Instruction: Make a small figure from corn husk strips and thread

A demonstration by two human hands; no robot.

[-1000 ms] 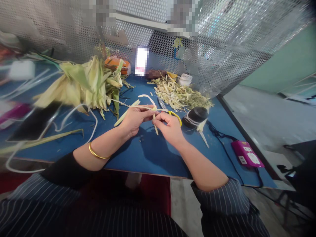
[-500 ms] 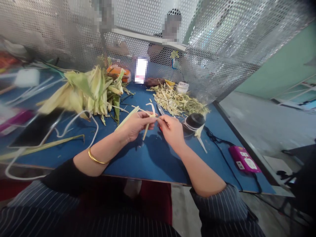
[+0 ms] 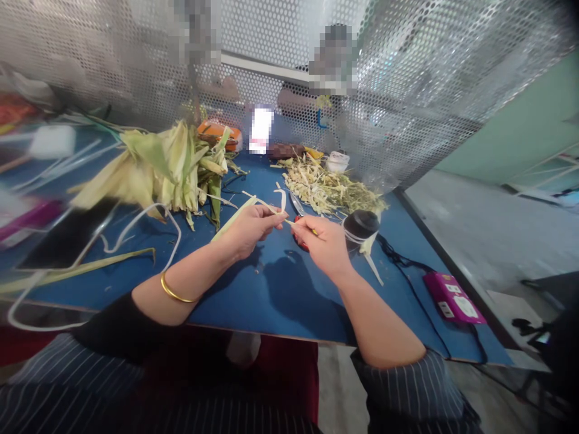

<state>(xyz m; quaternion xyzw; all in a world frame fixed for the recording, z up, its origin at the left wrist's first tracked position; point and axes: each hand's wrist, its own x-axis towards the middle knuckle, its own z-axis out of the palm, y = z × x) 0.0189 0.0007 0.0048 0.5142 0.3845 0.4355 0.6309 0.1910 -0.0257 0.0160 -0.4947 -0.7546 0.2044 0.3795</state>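
Between thumb and fingers my left hand (image 3: 251, 226) pinches a narrow pale corn husk strip (image 3: 280, 202), one end of which curls upward. My right hand (image 3: 322, 241) is closed on the strip's other end, a short gap from the left, so a thin length runs between them. Behind my left hand a wider pale green husk piece (image 3: 230, 218) lies on the blue table (image 3: 217, 301). Scissors (image 3: 297, 208) with red handles lie partly hidden behind my right hand. A dark spool (image 3: 360, 228) wound with pale cord stands just right of that hand.
A pile of corn husks (image 3: 167, 157) lies at left, near a white cable (image 3: 176, 232) and a dark tablet (image 3: 67, 235). Shredded scraps (image 3: 325, 187) lie behind my hands. A purple pack (image 3: 455, 298) sits at right. Behind perforated mesh (image 3: 271, 36), people are partly visible.
My right hand has moved right, away from my left, drawing out the strip between them. The piece that hung below my left hand is no longer there. More of the scissors shows.
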